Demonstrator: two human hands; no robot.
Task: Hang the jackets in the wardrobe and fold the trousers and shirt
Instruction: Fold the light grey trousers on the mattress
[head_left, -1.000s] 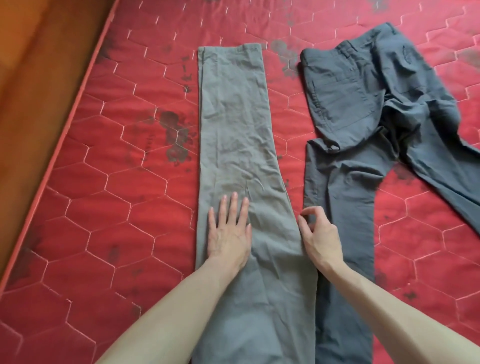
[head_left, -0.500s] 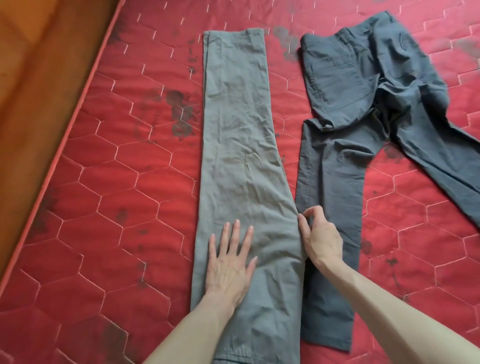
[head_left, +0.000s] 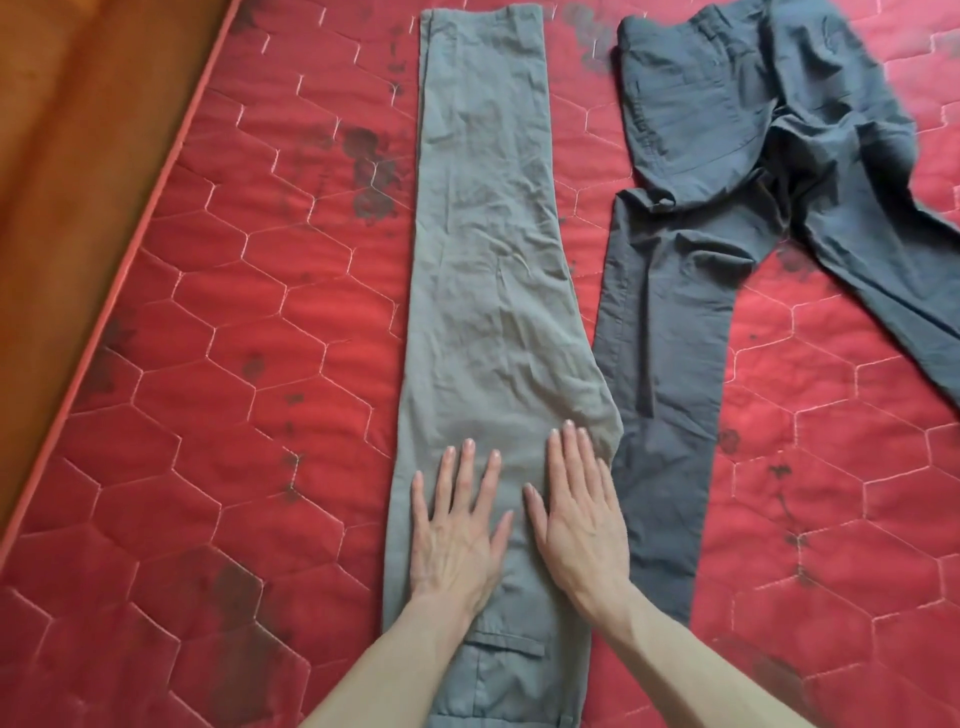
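Observation:
Light grey-green trousers (head_left: 488, 249) lie lengthwise on the red mattress, folded leg over leg, with a flap pocket near the bottom of the view. My left hand (head_left: 457, 530) lies flat on them with fingers spread. Beside it my right hand (head_left: 582, 514) presses flat on the same trousers near their right edge, fingers straight and together. Dark grey trousers (head_left: 691, 270) lie unfolded to the right, one leg running down beside the light pair and the other angled off to the right edge.
The red quilted mattress (head_left: 218, 405) has a hexagon pattern and dark stains. Its piped left edge meets a brown wooden surface (head_left: 67, 156) at the far left.
My right hand left the trousers' right edge, where its fingers were curled, and now lies flat on the light trousers. The view shifted so the trousers sit higher in frame.

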